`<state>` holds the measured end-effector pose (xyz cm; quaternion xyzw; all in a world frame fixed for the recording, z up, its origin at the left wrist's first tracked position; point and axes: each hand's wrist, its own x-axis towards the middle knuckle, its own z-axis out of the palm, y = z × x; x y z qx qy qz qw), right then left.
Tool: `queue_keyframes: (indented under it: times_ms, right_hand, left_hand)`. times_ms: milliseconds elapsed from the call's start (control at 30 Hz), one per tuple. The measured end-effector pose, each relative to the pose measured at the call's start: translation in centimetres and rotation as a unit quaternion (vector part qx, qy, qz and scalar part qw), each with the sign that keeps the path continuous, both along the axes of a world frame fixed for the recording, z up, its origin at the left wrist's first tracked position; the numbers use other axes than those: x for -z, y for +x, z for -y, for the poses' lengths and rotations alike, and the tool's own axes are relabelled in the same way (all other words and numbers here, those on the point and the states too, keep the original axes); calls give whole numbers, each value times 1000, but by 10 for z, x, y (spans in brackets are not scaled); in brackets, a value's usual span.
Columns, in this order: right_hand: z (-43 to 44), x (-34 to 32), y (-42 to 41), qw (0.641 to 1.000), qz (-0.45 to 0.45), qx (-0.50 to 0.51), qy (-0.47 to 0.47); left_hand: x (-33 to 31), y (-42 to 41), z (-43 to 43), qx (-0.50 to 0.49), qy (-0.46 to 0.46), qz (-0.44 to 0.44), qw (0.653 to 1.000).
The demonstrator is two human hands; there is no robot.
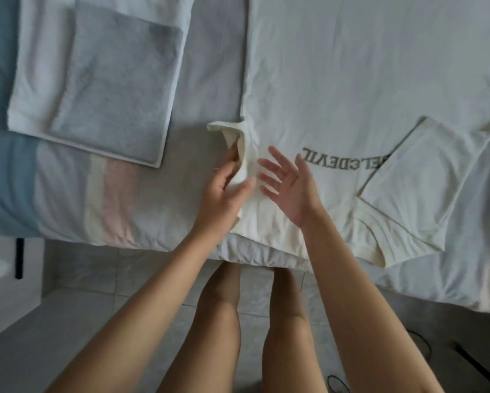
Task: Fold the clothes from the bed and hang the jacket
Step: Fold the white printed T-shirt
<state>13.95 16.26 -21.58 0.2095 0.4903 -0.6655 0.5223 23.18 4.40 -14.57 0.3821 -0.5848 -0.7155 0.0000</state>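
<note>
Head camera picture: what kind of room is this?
Most likely a bedroom: a bed with a pastel striped cover, folded cloths stacked on it, and a white T-shirt spread out for folding, its sleeve held by the left hand.

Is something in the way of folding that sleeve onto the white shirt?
Only the person's own right hand, open above the shirt just beside the sleeve that the left hand grips. Otherwise that part of the shirt is bare; the other folded sleeve lies farther right.
</note>
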Motion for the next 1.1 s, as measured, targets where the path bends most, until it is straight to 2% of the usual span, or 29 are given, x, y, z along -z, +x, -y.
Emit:
queue_keyframes:
  times_ms: [67,133,167,233,267,333,367,467,533,634,734,800,900,934,1000,1034,1100]
  right_hand:
    - [-28,-3,-5,987,56,149,-28]
    - [-60,-5,-6,966,66,251,-9]
    - [-74,-5,-6,959,61,276,12]
    - [-91,-4,-6,959,46,268,76]
    - [-98,-4,-7,964,28,237,117]
    - [-106,-6,-9,971,-35,132,194]
    - [-106,-6,-9,969,-74,79,223]
    - [-103,-5,-6,940,-182,-16,289]
    - [-97,-9,-6,901,-251,-61,348]
    - [-93,-17,-5,843,-357,-81,394]
    - [-96,-24,-10,790,-423,-86,435]
    - [-102,-23,-16,784,-426,-65,448]
    - [-110,-10,-23,785,-396,-81,469]
    - [-112,-5,-22,767,-405,-98,489]
    - [-108,0,-19,695,-468,-138,527]
    - [-101,2,-16,658,-516,-183,517]
    - [-84,9,-7,562,-637,-325,417]
  left_hand:
    - [-4,-25,-20,133,13,-49,990]
    - [-2,-48,-38,195,18,-21,980]
    - [2,-57,-45,189,-3,4,982]
    - [17,-65,-40,140,-126,28,982]
    - [25,-70,-33,151,-225,27,962]
    - [47,-85,-16,220,-394,26,892]
    - [56,-93,-6,259,-448,35,855]
    - [71,-119,6,387,-517,130,752]
    - [77,-134,10,432,-532,151,712]
    - [77,-149,23,476,-483,139,721]
    - [71,-156,30,455,-470,99,750]
    - [72,-154,27,420,-508,86,747]
    - [79,-136,17,367,-586,80,718]
    - [80,-125,10,351,-601,76,714]
    - [83,-96,-9,333,-623,66,705]
    - [85,-78,-21,336,-625,67,701]
    - [92,-38,-46,384,-613,75,687]
